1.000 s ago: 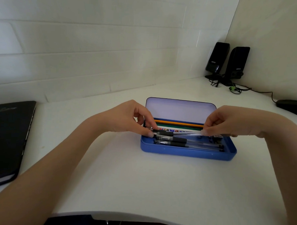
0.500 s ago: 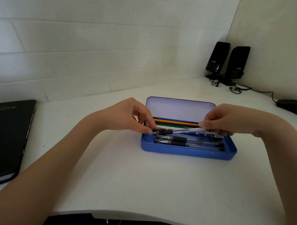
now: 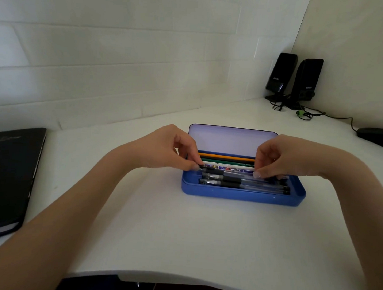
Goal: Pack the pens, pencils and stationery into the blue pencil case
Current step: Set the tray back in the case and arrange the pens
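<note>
Both hands have come lower since the earlier frame, bringing the clear black-grip pen (image 3: 226, 173) down level among the other pens in the open blue pencil case (image 3: 243, 194) on the white bench (image 3: 182, 232). Left hand (image 3: 164, 150) and right hand (image 3: 280, 157) each pinch one end with curled fingers. Seating this pen looks like the step in hand; next, letting go of both ends without disturbing its neighbours.

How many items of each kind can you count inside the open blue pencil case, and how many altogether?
Clear pens with black grips: 3
Orange pencils: 1
Green pencils: 1
Patterned items: 1
Total visible: 6; the hands may hide more.
</note>
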`<state>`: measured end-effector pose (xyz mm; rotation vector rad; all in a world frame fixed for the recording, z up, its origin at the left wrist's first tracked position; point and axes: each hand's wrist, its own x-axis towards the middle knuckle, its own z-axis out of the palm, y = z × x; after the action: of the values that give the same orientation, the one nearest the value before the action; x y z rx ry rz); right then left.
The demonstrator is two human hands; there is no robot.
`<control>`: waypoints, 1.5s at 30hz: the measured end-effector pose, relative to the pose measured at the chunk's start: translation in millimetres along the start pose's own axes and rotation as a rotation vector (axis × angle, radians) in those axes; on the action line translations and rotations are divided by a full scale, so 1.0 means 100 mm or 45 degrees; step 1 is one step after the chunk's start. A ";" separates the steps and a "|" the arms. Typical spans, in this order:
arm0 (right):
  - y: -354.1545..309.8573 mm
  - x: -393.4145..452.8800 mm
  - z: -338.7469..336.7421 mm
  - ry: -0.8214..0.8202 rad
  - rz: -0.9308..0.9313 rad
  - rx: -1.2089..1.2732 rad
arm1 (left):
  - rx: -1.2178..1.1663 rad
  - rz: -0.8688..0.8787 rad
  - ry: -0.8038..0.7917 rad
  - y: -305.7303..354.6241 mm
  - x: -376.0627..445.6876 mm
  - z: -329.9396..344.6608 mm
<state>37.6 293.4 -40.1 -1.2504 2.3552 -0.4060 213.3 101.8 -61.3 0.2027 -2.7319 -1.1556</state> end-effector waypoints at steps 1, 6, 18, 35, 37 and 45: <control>-0.01 0.01 0.01 0.004 -0.008 0.002 | 0.005 -0.002 -0.003 0.00 0.00 0.00; -0.04 0.01 0.03 -0.003 -0.025 -0.017 | 0.037 -0.030 -0.006 -0.01 0.01 0.01; -0.07 0.02 0.07 0.022 -0.044 -0.084 | 0.089 -0.008 -0.043 -0.02 0.01 0.02; 0.07 -0.15 -0.11 -0.191 0.084 -0.241 | 0.116 -0.033 -0.085 -0.05 0.01 0.01; 0.08 -0.17 -0.13 -0.200 0.056 -0.220 | 0.124 -0.030 -0.078 -0.05 0.01 0.02; 0.13 -0.15 -0.18 -0.172 -0.034 -0.004 | 0.133 -0.026 -0.080 -0.05 0.01 0.02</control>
<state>27.1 314.0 -26.3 -1.2714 2.2288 -0.3157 212.3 99.5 -65.8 0.2118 -2.8545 -1.0419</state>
